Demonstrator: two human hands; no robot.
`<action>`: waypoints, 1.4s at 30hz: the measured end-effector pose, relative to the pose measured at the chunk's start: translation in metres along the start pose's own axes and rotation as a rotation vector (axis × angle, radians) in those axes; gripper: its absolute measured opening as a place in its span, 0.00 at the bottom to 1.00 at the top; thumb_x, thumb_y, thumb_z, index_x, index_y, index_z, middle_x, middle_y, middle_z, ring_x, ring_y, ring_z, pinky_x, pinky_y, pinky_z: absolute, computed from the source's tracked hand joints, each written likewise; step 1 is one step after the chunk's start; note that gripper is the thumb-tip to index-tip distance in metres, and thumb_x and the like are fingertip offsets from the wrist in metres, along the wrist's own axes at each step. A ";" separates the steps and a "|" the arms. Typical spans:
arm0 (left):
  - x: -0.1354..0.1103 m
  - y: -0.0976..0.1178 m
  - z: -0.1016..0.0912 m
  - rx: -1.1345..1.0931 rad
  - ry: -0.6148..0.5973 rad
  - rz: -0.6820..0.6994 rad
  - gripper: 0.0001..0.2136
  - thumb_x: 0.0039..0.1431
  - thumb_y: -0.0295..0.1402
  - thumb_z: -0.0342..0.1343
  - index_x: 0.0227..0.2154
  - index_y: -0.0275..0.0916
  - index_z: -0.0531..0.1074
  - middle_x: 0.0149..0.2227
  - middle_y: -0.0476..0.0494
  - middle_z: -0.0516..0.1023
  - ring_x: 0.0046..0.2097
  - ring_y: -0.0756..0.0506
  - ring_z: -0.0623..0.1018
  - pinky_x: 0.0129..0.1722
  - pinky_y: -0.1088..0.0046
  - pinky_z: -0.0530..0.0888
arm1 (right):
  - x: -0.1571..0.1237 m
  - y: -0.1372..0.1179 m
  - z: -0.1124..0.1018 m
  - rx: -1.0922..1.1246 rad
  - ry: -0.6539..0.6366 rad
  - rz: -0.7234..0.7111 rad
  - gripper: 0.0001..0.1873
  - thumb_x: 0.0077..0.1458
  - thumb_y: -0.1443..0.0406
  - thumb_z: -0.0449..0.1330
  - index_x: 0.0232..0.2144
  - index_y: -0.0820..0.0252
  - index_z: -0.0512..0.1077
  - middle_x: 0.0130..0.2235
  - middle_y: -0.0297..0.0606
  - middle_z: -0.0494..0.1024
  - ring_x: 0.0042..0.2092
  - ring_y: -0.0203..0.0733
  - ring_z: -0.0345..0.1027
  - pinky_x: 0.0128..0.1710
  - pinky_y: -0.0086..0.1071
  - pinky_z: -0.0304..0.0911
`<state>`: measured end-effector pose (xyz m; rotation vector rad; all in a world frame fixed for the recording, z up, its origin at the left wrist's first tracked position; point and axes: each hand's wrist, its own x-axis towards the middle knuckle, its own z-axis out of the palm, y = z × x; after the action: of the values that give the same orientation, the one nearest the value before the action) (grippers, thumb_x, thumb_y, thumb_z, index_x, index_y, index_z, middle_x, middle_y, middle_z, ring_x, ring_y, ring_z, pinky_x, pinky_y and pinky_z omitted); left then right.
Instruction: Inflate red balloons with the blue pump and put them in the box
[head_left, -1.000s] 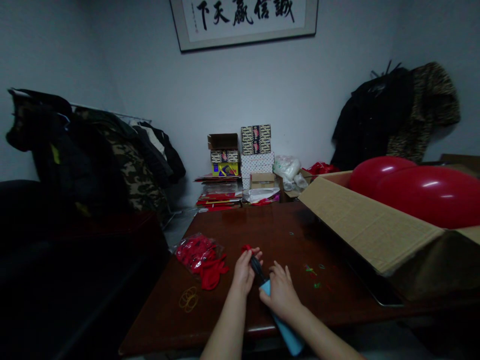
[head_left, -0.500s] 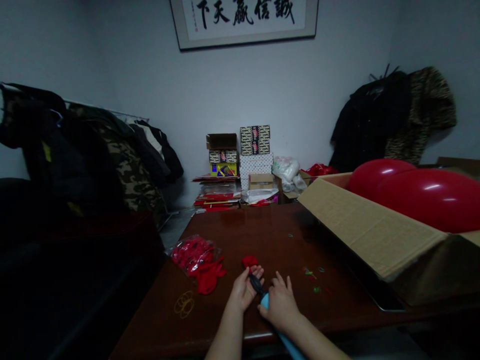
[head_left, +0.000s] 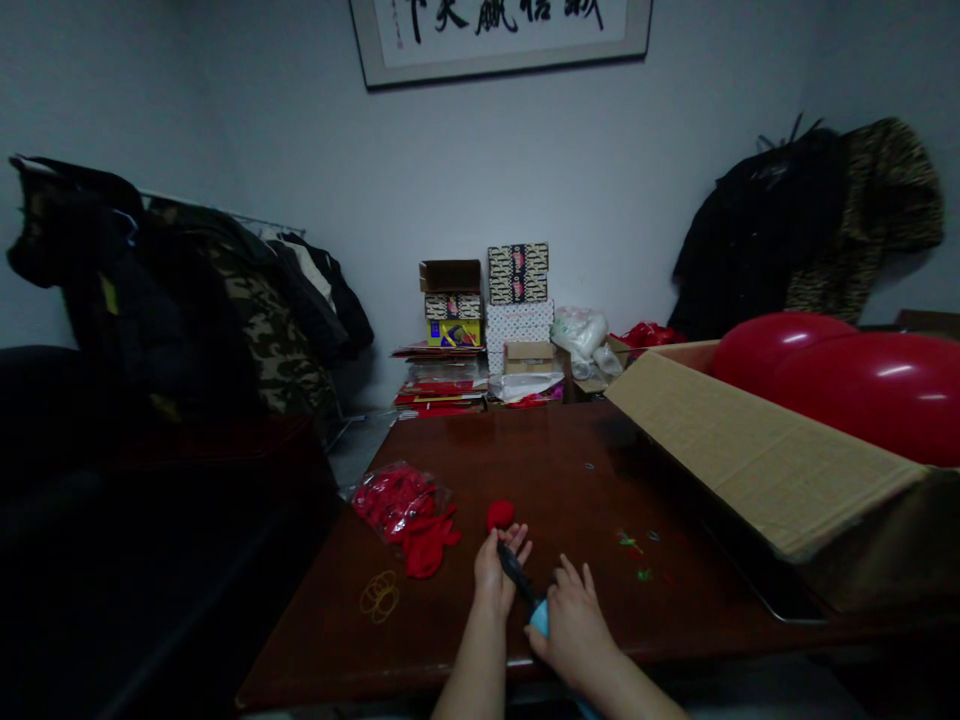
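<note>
A hand pump (head_left: pixel 519 574) with a black nozzle and a light blue body slants between my hands above the table's near edge. At the nozzle's tip sits a small, rounded red balloon (head_left: pixel 500 514). My left hand (head_left: pixel 495 578) closes its thumb and fingers around the balloon's neck at the nozzle; the exact contact is partly hidden. My right hand (head_left: pixel 571 622) is wrapped over the blue body, some fingers extended, and covers much of it. Left of my hands, more red balloons (head_left: pixel 397 505) lie in and beside a clear plastic bag.
Yellow rubber bands (head_left: pixel 379 597) lie at the table's left front. Small coloured bits (head_left: pixel 628 540) are scattered to the right. A cardboard box (head_left: pixel 765 455) holding large inflated red balloons (head_left: pixel 877 385) stands on the right, beside a dark flat device (head_left: pixel 765 585). Stacked boxes (head_left: pixel 519 325) stand beyond the table.
The red balloon at the nozzle looks rounder and fuller. More of the black nozzle shows between my hands, and my right hand sits slightly lower. The whole view has shifted a little.
</note>
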<state>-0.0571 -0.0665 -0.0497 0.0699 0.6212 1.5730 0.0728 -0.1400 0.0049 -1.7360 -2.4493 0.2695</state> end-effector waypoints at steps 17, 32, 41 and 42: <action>-0.005 0.003 0.002 -0.030 0.019 -0.072 0.05 0.56 0.31 0.51 0.27 0.36 0.66 0.32 0.41 0.75 0.38 0.44 0.76 0.46 0.55 0.69 | -0.025 -0.014 -0.037 0.042 -0.165 0.055 0.31 0.50 0.50 0.47 0.43 0.70 0.71 0.46 0.54 0.71 0.51 0.55 0.59 0.56 0.44 0.43; 0.003 0.005 -0.009 -0.044 -0.163 -0.144 0.05 0.55 0.29 0.51 0.32 0.36 0.71 0.48 0.38 0.72 0.56 0.42 0.64 0.53 0.57 0.63 | -0.024 0.003 -0.018 0.038 -0.064 0.030 0.29 0.50 0.49 0.48 0.39 0.67 0.73 0.43 0.52 0.71 0.50 0.54 0.59 0.57 0.47 0.39; 0.003 0.008 -0.010 -0.037 -0.209 -0.155 0.05 0.56 0.32 0.51 0.29 0.37 0.69 0.49 0.37 0.71 0.56 0.40 0.65 0.52 0.55 0.63 | -0.017 0.002 -0.011 0.010 -0.101 0.032 0.32 0.50 0.49 0.47 0.43 0.70 0.71 0.50 0.56 0.67 0.56 0.57 0.53 0.58 0.48 0.35; 0.003 0.008 -0.010 -0.045 -0.208 -0.156 0.05 0.56 0.32 0.51 0.28 0.37 0.69 0.49 0.37 0.71 0.56 0.40 0.65 0.52 0.54 0.63 | -0.016 0.002 -0.009 0.007 -0.102 0.030 0.32 0.50 0.48 0.47 0.44 0.70 0.71 0.51 0.56 0.66 0.56 0.57 0.52 0.58 0.48 0.34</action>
<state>-0.0682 -0.0669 -0.0558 0.1462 0.4181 1.4062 0.0816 -0.1544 0.0137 -1.8007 -2.4896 0.3789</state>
